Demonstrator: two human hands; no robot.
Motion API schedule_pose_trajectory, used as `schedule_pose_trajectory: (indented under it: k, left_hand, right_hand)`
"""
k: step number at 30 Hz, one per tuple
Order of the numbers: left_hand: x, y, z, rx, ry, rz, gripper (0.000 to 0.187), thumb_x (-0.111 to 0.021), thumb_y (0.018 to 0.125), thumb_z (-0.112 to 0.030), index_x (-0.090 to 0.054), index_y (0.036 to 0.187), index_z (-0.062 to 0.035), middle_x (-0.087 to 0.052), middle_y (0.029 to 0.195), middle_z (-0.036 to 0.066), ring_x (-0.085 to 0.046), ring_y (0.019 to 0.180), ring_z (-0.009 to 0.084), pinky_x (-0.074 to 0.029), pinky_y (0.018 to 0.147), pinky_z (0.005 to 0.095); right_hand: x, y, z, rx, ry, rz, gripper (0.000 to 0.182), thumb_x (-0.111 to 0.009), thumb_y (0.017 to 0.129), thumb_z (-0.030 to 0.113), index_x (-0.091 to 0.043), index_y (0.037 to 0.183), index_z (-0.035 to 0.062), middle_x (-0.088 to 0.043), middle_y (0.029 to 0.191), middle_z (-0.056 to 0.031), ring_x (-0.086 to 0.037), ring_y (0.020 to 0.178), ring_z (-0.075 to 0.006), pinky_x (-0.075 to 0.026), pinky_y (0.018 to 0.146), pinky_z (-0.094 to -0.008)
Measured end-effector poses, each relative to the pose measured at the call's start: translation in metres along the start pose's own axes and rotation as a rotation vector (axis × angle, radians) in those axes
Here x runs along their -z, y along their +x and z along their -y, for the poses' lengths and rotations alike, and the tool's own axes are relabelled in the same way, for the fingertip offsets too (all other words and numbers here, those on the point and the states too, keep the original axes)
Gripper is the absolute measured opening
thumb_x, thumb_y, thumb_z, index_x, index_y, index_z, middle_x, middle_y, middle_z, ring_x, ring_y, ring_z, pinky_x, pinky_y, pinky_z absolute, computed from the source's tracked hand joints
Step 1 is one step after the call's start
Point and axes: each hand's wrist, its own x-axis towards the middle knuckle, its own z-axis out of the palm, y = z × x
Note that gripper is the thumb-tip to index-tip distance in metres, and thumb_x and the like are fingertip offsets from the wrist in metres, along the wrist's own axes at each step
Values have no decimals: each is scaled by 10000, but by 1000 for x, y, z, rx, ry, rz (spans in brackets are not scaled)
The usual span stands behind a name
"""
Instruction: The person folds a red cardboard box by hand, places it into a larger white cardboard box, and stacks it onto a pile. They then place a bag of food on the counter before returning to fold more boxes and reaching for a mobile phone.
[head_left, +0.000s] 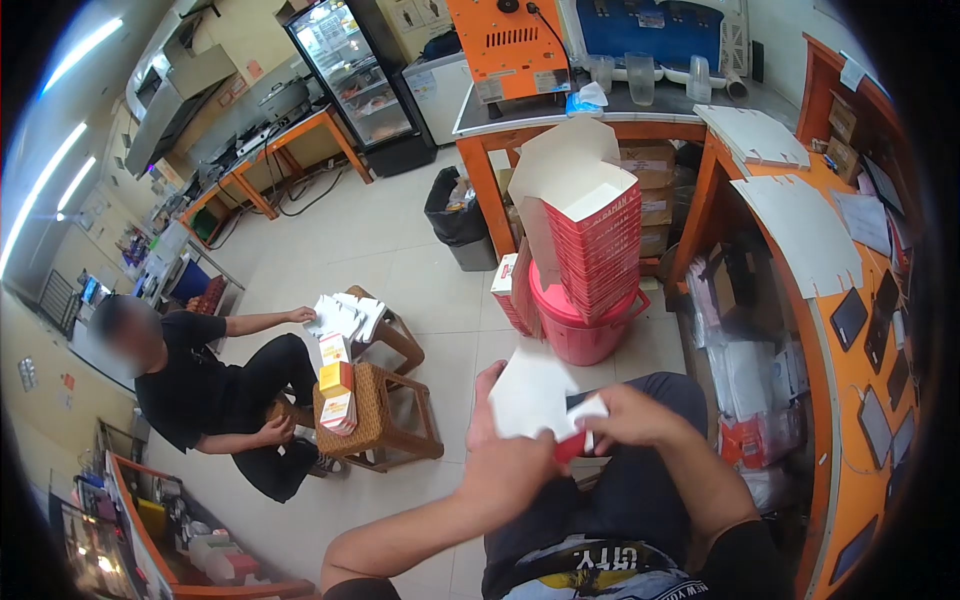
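Observation:
Above my lap is a food carton [530, 392], white inside with a red outer face, partly folded. My left hand [508, 468] is closed around its left side and lower edge, with some fingers behind it. My right hand [632, 415] pinches a white-and-red flap at the carton's right side. The fingertips of both hands are close together there. Just beyond them, a tall stack of nested red cartons [598, 255] with white insides stands on a pink lidded bucket [580, 335]. The topmost carton has its lid raised.
A co-worker [190, 370] sits at left by wicker stools [375, 435] bearing white cardboard pieces [345, 315] and yellow-white boxes [336, 378]. A black bin [460, 220] stands ahead. At right, an orange counter [825, 330] holds flat cardboard sheets [800, 225] and several phones.

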Motion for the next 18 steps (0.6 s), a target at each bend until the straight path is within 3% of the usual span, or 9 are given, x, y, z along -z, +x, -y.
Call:
schedule_pose_trajectory:
  k: [4, 6, 8, 10, 13, 15, 18]
  left_hand:
    - [19, 3, 36, 9, -209, -147, 465, -676, 933, -474, -685, 998, -14, -734, 817, 148, -738, 745, 260, -564, 662, 397]
    - [8, 8, 55, 65, -707, 46, 437, -642, 976, -444, -667, 993, -8, -694, 784, 96, -691, 672, 193, -537, 620, 348]
    - [-25, 16, 72, 59, -1070, 149, 410, -580, 1029, -435, -663, 1015, -34, -656, 811, 16, -597, 633, 83, -501, 601, 271]
    - [-74, 14, 75, 187, -1369, 234, 374, -578, 1033, -416, -656, 1066, -52, -671, 831, 22, -623, 649, 101, -525, 617, 282]
    - [-136, -6, 59, 224, -1950, 445, 325, -549, 1051, -359, -619, 1193, -75, -709, 939, 51, -695, 800, 142, -584, 731, 318]
    - [-147, -24, 27, 293, -2164, 429, 335, -520, 1063, -322, -592, 1264, -64, -706, 1096, 88, -711, 950, 178, -593, 850, 357]
    - [-167, -44, 17, 443, -2051, 484, 384, -506, 1069, -293, -522, 1379, -67, -645, 1270, 104, -675, 1087, 175, -567, 930, 365]
  right_hand:
    - [0, -10, 47, 244, 16, -166, 211, -640, 970, 140, -673, 1054, -52, -722, 876, -92, -688, 688, -151, -573, 589, -277]
    - [-16, -18, 69, 353, -125, -267, 196, -639, 960, 149, -669, 994, -42, -720, 839, -97, -686, 659, -184, -554, 581, -292]
    - [-26, -18, 70, 559, -550, -448, 173, -647, 935, 157, -660, 930, -15, -692, 777, -105, -670, 636, -237, -533, 575, -320]
    - [-42, -22, 67, 665, -802, -587, 149, -669, 896, 185, -645, 831, 53, -652, 769, -130, -655, 698, -319, -515, 598, -385]
    - [-60, -24, 31, 853, -1044, -521, 160, -693, 890, 216, -647, 797, 95, -645, 804, -82, -649, 719, -276, -508, 590, -402]
    - [-68, -40, 14, 887, -1107, -433, 157, -710, 881, 237, -665, 812, 103, -635, 823, -63, -637, 731, -252, -512, 604, -389]
    - [-66, -50, 5, 1020, -984, -286, 164, -716, 874, 268, -675, 840, 113, -606, 835, -47, -616, 767, -228, -523, 652, -353]
